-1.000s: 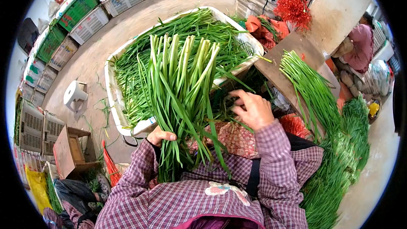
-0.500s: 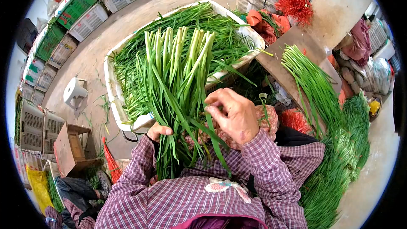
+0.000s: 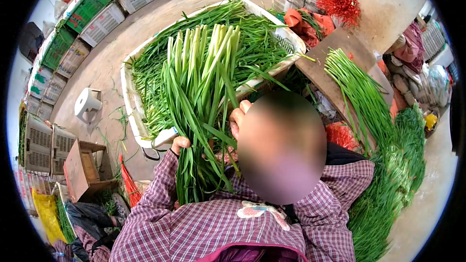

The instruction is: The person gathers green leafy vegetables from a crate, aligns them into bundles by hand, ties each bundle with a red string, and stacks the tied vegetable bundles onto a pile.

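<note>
- Writing: red marks on a green crate (image 3: pixel 92 8), between 10 and 11 o'clock from the held bunch, are too small to read; so is the blue-and-white patch (image 3: pixel 166 136) on the tub's near corner.
- One bunch of green stalks (image 3: pixel 194 92) stands nearly upright in front of the person, pale cut ends at 12 o'clock, leaves drooping towards 6.
- Two hands: the left hand (image 3: pixel 181 143), at the bunch's 7 o'clock, is closed around its leafy part; the right hand (image 3: pixel 237 120), at 3 o'clock, has bent fingers beside the leaves, but a blurred oval covers most of it, so I cannot tell whether it grips.
- One white tub (image 3: pixel 127 99) of loose greens sits behind the bunch, towards 12.
- One board (image 3: pixel 318 58), at 2 o'clock, bears another bundle (image 3: pixel 357 85); a larger heap (image 3: pixel 383 204) lies at 4.
- One white stool (image 3: pixel 88 106) stands at 9 on the dull brown floor (image 3: pixel 109 51), strewn with leaf scraps.
</note>
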Motion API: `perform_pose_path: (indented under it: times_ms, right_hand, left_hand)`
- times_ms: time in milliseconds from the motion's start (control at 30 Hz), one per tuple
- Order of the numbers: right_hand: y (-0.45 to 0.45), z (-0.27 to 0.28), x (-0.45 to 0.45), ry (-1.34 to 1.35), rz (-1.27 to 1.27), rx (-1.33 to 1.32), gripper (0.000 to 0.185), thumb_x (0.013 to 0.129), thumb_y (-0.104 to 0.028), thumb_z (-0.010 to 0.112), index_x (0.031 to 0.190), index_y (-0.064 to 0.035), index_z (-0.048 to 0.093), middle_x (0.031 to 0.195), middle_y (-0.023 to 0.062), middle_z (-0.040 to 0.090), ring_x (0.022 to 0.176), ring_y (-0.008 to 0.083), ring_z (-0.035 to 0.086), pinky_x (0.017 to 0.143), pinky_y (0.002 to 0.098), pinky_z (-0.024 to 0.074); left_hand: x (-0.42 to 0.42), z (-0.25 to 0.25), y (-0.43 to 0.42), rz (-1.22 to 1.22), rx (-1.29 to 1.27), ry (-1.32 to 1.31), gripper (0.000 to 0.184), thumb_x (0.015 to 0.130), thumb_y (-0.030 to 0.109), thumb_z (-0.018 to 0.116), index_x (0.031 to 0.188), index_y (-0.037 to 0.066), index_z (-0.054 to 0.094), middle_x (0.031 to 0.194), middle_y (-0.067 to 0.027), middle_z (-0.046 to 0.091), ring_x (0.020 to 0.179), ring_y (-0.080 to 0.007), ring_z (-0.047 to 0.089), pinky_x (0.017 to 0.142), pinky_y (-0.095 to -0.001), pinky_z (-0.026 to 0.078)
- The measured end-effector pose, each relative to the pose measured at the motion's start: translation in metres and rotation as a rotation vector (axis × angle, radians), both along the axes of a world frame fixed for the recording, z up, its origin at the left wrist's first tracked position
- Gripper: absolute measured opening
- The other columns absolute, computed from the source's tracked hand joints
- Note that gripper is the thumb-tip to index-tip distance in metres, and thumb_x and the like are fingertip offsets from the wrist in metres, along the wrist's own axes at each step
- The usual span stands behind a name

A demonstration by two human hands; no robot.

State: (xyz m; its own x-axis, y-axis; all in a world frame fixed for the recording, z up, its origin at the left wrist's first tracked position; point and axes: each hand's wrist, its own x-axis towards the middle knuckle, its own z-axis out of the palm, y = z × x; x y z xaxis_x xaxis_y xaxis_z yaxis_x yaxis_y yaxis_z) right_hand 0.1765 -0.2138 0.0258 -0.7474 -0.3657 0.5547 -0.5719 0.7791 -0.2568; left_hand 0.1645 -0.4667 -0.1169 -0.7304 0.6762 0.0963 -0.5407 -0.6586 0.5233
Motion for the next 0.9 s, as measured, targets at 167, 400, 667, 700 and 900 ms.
perform_pose_path:
  times_ms: [167, 400, 667, 700, 900]
  right_hand:
    - [0.015, -0.004, 0.015, -0.189, 0.116, -0.073, 0.013, 0.076, -0.018, 0.07, 0.078, -0.0078, 0.061, 0.079, 0.0052, 0.054, 0.069, 0.0202, 0.059, 0.054, 0.035, 0.0502]
    - [0.063, 0.043, 0.017, -0.604, 0.352, -0.414, 0.013, 0.08, -0.017, 0.068, 0.081, -0.0051, 0.065, 0.076, 0.008, 0.062, 0.067, 0.0186, 0.062, 0.062, 0.0315, 0.0507]
    - [0.052, -0.01, -0.015, -0.588, -0.029, -0.26, 0.032, 0.085, -0.029, 0.063, 0.109, -0.0079, 0.065, 0.094, 0.0132, 0.069, 0.086, 0.0306, 0.067, 0.075, 0.0403, 0.0533]
    - [0.038, -0.033, -0.027, -0.606, 0.092, -0.475, 0.033, 0.086, -0.03, 0.063, 0.107, -0.0055, 0.065, 0.092, 0.0138, 0.069, 0.082, 0.0291, 0.068, 0.074, 0.0386, 0.0536]
    - [-0.009, -0.003, -0.027, -0.879, 0.178, -0.859, 0.033, 0.089, -0.03, 0.064, 0.098, 0.0014, 0.065, 0.083, 0.0142, 0.069, 0.07, 0.0165, 0.066, 0.067, 0.032, 0.0523]
  left_hand:
    - [-0.008, -0.01, -0.01, -0.167, 0.047, 0.15, 0.076, 0.065, 0.024, 0.075, 0.13, -0.003, 0.046, 0.113, -0.0213, 0.061, 0.093, -0.032, 0.065, 0.079, -0.0442, 0.056]
    - [-0.002, -0.021, -0.024, -0.115, -0.007, 0.146, 0.074, 0.067, 0.024, 0.073, 0.13, -0.003, 0.046, 0.114, -0.0209, 0.061, 0.094, -0.032, 0.065, 0.079, -0.0442, 0.056]
    - [-0.006, -0.02, -0.021, -0.127, -0.033, 0.156, 0.072, 0.069, 0.025, 0.072, 0.131, -0.002, 0.046, 0.115, -0.0204, 0.06, 0.095, -0.032, 0.064, 0.08, -0.0444, 0.056]
    - [-0.006, -0.02, -0.021, -0.13, -0.035, 0.152, 0.072, 0.07, 0.025, 0.072, 0.131, -0.002, 0.046, 0.116, -0.0203, 0.06, 0.095, -0.032, 0.064, 0.08, -0.0444, 0.056]
    - [-0.009, -0.017, -0.011, -0.153, -0.039, 0.142, 0.07, 0.071, 0.025, 0.071, 0.131, -0.001, 0.046, 0.116, -0.02, 0.06, 0.096, -0.032, 0.064, 0.081, -0.0445, 0.055]
